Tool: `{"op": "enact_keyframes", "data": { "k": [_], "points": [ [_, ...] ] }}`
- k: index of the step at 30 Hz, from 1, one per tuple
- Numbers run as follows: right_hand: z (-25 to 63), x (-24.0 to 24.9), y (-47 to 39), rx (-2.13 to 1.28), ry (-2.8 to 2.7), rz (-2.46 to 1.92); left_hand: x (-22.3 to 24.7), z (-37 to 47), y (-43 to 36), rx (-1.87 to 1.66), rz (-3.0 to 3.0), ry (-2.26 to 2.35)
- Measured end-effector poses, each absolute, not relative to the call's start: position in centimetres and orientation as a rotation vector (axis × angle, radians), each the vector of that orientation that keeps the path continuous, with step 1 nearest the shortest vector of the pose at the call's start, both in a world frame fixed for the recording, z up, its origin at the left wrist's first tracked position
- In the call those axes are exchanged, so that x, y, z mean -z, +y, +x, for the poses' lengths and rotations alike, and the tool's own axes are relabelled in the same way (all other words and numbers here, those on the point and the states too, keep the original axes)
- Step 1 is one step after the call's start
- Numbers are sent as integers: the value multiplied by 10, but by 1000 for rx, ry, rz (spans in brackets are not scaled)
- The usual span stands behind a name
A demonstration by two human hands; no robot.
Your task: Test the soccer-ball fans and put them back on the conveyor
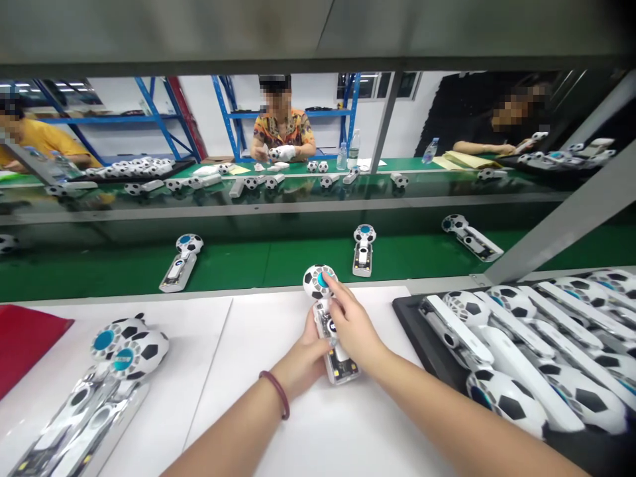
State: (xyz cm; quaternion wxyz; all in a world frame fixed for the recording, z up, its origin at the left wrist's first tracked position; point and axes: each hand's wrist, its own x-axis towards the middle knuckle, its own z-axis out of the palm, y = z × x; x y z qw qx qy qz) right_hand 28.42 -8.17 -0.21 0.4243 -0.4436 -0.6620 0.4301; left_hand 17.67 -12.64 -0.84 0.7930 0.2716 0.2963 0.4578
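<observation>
As both hands clasp fan

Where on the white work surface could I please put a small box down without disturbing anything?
Bare patches: the white table between the two stacked football-patterned fans at left and the left hand, and nearer, before both forearms. Crowded: the black tray of fans at right. The right hand holds the open-backed handheld fan.

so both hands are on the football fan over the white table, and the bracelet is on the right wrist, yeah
Not quite. In the head view the bracelet is on the left wrist. The rest holds: the left hand and right hand both hold the football fan over the white table.
</observation>
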Motion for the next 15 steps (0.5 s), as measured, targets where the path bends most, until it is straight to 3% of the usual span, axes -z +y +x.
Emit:
{"op": "enact_keyframes", "data": {
  "k": [12, 15],
  "points": [
    [290, -3, -79, -1109, -1605, -1152, 14, 176, -125, -1043, 625, 656],
    [294, -6, -76, -1289, -1506, -1084, 16, 172, -125, -979, 680, 619]
  ]
}}
